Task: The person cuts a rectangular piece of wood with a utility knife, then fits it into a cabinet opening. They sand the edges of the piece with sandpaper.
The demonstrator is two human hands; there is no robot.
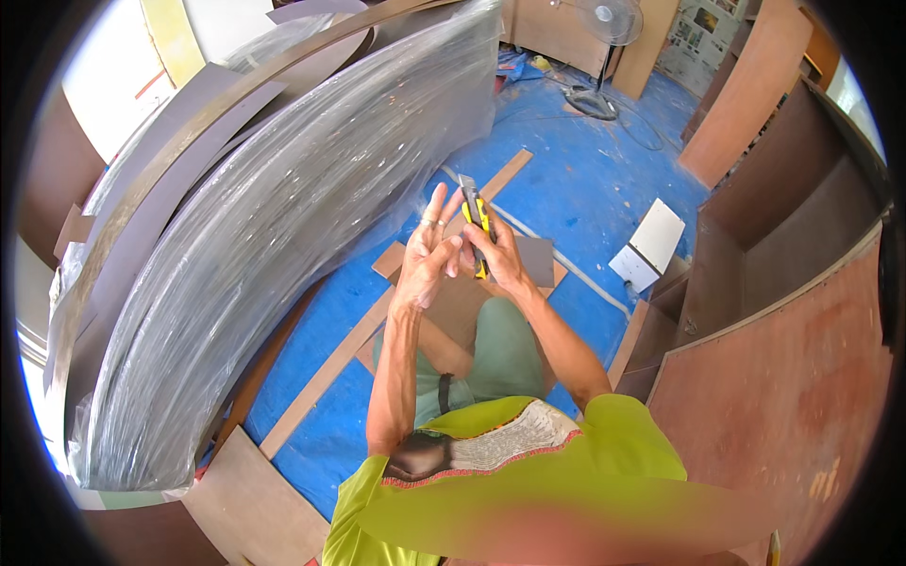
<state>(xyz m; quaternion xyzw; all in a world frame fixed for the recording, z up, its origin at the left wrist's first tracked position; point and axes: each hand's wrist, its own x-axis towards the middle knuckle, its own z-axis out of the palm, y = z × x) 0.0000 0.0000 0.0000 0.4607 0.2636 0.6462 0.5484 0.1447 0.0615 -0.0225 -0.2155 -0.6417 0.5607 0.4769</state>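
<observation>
Raised in front of my body, my right hand (493,253) grips a yellow-and-black utility knife (477,212), held upright with its silver end uppermost. Close at its left, my left hand (425,257) has its upper fingers stretched and apart, with the thumb angled toward the knife; whether it touches the knife is unclear. Below both hands lie brown and grey boards (453,311) and my bent legs (505,344).
Plastic-wrapped curved panels (245,236) stand along my left. Wooden cabinets (764,217) and a white box (651,243) are at my right. Long strips (316,382) lie on blue sheeting (576,179); a standing fan (599,42) and cord are at the back.
</observation>
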